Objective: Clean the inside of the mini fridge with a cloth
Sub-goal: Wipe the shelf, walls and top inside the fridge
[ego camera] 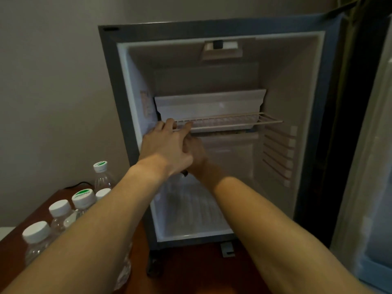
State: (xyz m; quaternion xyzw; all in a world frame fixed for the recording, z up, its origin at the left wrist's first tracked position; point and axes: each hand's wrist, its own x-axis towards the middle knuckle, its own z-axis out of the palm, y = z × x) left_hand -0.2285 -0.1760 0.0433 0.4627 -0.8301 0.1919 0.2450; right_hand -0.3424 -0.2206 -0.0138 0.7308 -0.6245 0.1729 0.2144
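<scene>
The mini fridge (pixel 318 124) stands open in front of me, its pale inside lit dimly. A white wire shelf (pixel 244 119) sits halfway up, below a white plastic tray (pixel 210 100). My left hand (pixel 167 145) reaches to the shelf's front left corner, and its fingers curl over the front wire. My right hand (pixel 196 151) is just under the shelf beside it, mostly hidden behind my left hand. No cloth is in view.
Several clear water bottles with white caps (pixel 59 211) stand on the brown wooden surface (pixel 191 270) left of the fridge. The open fridge door (pixel 369 187) is at the far right. A small dark object (pixel 185 172) shows below my hands.
</scene>
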